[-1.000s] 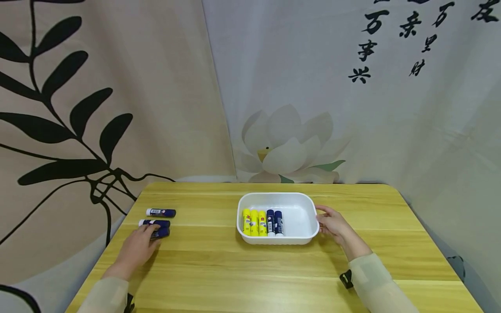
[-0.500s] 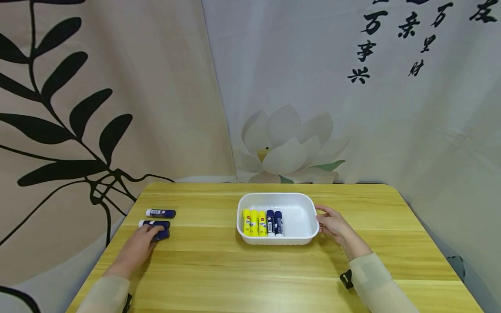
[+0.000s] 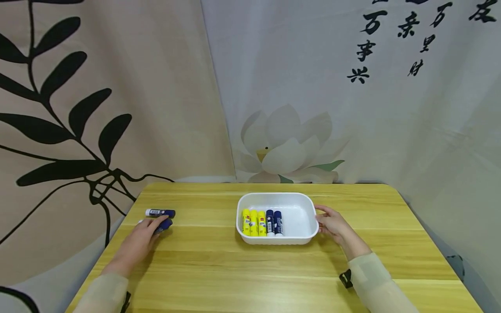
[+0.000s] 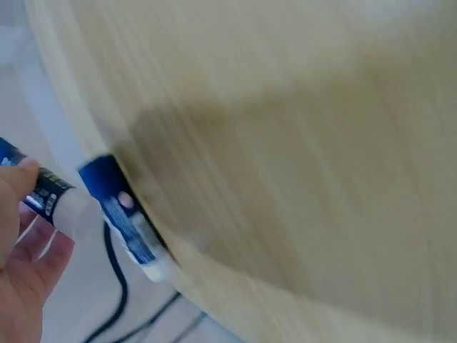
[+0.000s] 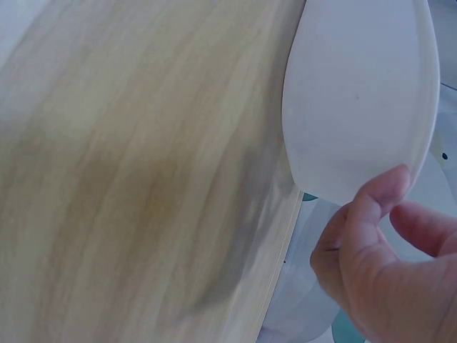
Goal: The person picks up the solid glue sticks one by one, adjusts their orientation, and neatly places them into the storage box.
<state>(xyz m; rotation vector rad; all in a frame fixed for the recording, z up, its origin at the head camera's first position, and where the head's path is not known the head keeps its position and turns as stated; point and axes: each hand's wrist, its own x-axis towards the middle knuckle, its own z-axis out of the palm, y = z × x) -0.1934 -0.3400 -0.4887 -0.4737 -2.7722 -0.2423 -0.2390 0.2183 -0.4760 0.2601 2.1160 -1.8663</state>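
Observation:
My left hand (image 3: 135, 244) pinches a dark blue glue stick (image 3: 164, 225) at the left of the table; its white end (image 4: 71, 214) shows in the left wrist view. Just beyond lies another blue glue stick (image 3: 160, 213), flat on the table. Whether a further one is under the hand I cannot tell. My right hand (image 3: 332, 226) holds the right end of a white plastic tray (image 3: 299, 217), thumb and finger at its rim in the right wrist view. Inside, side by side at the left, lie three yellow glue sticks (image 3: 254, 223) and two blue glue sticks (image 3: 274, 223).
The wooden table (image 3: 211, 269) has rounded far corners. Behind it hangs a cloth backdrop (image 3: 164, 87) printed with leaves, a lotus and writing. A black cable (image 3: 19, 295) shows at the lower left.
My left hand has shifted slightly away from me, and the nearer blue glue stick has moved up with it, tilted now. My right hand and the tray stay in place.

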